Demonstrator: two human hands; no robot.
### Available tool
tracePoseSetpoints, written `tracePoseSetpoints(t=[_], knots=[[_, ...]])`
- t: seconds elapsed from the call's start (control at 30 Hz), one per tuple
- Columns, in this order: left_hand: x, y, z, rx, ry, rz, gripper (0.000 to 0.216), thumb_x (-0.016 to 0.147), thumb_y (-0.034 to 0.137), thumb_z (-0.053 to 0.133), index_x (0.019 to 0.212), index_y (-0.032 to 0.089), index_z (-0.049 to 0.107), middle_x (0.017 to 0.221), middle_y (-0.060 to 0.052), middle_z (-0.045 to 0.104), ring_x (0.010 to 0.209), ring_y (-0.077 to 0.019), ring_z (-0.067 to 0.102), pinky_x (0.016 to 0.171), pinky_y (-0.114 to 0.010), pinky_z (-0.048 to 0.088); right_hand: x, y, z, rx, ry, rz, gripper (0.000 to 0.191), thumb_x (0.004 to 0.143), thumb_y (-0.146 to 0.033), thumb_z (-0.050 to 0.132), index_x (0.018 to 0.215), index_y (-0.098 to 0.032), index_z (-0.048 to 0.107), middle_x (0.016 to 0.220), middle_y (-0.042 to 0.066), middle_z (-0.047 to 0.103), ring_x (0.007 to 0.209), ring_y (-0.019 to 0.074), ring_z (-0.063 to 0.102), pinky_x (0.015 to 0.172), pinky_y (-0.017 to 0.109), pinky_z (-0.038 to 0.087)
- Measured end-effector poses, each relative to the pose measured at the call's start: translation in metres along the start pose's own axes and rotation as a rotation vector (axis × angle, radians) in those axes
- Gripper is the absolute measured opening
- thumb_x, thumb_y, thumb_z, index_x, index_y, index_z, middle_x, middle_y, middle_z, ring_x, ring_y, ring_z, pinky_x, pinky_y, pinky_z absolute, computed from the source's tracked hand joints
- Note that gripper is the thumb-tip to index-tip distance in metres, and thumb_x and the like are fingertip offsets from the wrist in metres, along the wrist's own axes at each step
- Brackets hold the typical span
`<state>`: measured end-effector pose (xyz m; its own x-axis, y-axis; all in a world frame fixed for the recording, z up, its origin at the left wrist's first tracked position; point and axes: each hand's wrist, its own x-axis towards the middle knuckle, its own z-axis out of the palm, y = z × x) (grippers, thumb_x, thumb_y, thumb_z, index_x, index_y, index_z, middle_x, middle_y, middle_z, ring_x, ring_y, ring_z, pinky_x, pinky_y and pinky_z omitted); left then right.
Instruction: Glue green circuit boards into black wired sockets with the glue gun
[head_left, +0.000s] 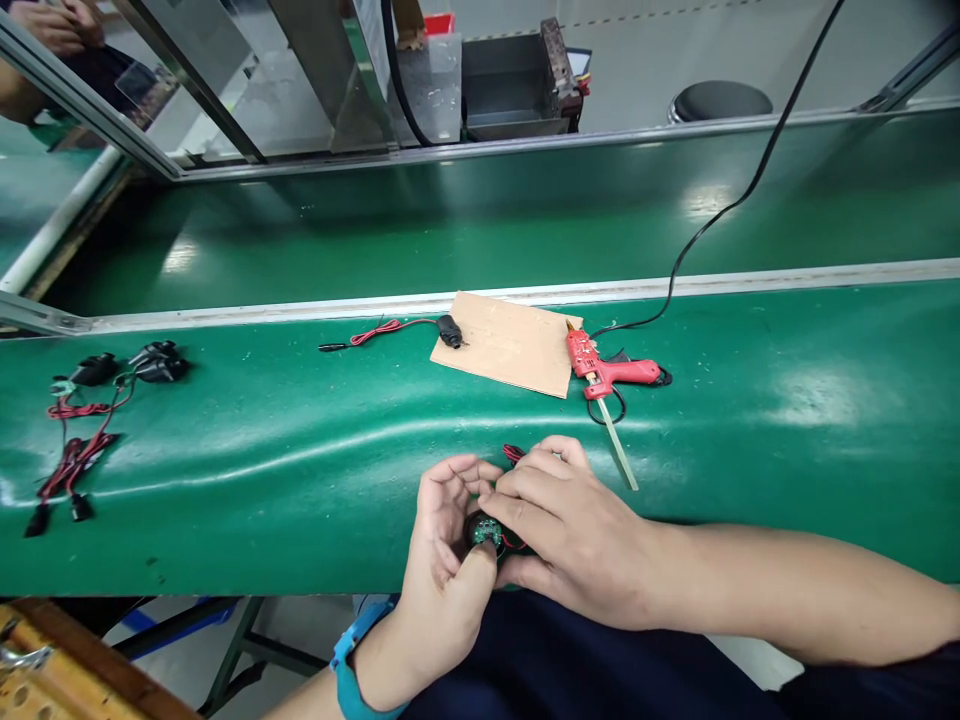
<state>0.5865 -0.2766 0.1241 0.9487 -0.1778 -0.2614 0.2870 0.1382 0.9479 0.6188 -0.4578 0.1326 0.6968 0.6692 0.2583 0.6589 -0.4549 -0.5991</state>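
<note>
A small round black housing with a green circuit board (486,531) is in my left hand (450,560), whose thumb presses on the board's near edge. A blue band circles the left wrist. My right hand (574,530) curls in from the right, its fingertips close against the housing. Red and black wires (513,543) run from the board into the right hand, and a bundled red loop (513,454) shows beyond its fingers. The right fingertips are partly hidden. A red glue gun (611,368) with a translucent glue stick (619,445) lies just past my hands.
A cardboard piece (517,345) lies ahead, with a wired black part (450,331) on its left edge. Several similar wired parts (157,362) lie at the left of the green bench (285,520). The black power cord (720,212) crosses the right side. Another person's hands (56,25) show top left.
</note>
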Motion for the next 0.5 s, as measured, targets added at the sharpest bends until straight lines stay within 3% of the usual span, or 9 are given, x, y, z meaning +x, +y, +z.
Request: tracePoseSetpoints(t=[0.13, 0.27, 0.37, 0.5], knots=[[0.0, -0.003, -0.001, -0.004, -0.067, 0.01, 0.062, 0.083, 0.003, 0.052, 0.138, 0.026, 0.037, 0.147, -0.01, 0.048, 0.138, -0.0246, 0.046, 0.119, -0.043, 0.033, 0.003, 0.002, 0.015, 0.046, 0.111, -0.006, 0.011, 0.092, -0.022, 0.065, 0.1, -0.017, 0.069, 0.09, 0.005, 0.068, 0.094, 0.0229, 0.054, 0.093, 0.045, 0.034], [0.001, -0.006, -0.01, 0.093, -0.091, -0.044, 0.06, 0.083, 0.006, 0.057, 0.138, 0.025, 0.04, 0.146, -0.011, 0.049, 0.138, -0.0268, 0.046, 0.117, -0.045, 0.035, 0.004, 0.007, 0.018, 0.018, 0.069, -0.02, 0.007, 0.09, -0.02, 0.065, 0.092, -0.016, 0.069, 0.083, 0.004, 0.066, 0.088, 0.0215, 0.052, 0.09, 0.045, 0.034], [0.002, -0.006, -0.017, 0.23, -0.1, -0.115, 0.05, 0.085, 0.01, 0.059, 0.132, 0.022, 0.048, 0.133, -0.011, 0.057, 0.124, -0.0269, 0.054, 0.106, -0.043, 0.043, 0.002, 0.01, 0.018, -0.003, 0.031, -0.035, 0.007, 0.091, -0.021, 0.065, 0.092, -0.015, 0.069, 0.082, 0.004, 0.066, 0.086, 0.0211, 0.051, 0.089, 0.046, 0.034], [0.003, -0.004, -0.021, 0.194, -0.242, -0.245, 0.025, 0.089, 0.017, 0.059, 0.113, 0.018, 0.06, 0.108, -0.007, 0.065, 0.098, -0.0215, 0.058, 0.087, -0.035, 0.05, -0.001, 0.013, 0.02, 0.012, 0.014, -0.032, 0.009, 0.092, -0.023, 0.065, 0.094, -0.015, 0.068, 0.084, 0.004, 0.066, 0.085, 0.0205, 0.05, 0.089, 0.045, 0.034]])
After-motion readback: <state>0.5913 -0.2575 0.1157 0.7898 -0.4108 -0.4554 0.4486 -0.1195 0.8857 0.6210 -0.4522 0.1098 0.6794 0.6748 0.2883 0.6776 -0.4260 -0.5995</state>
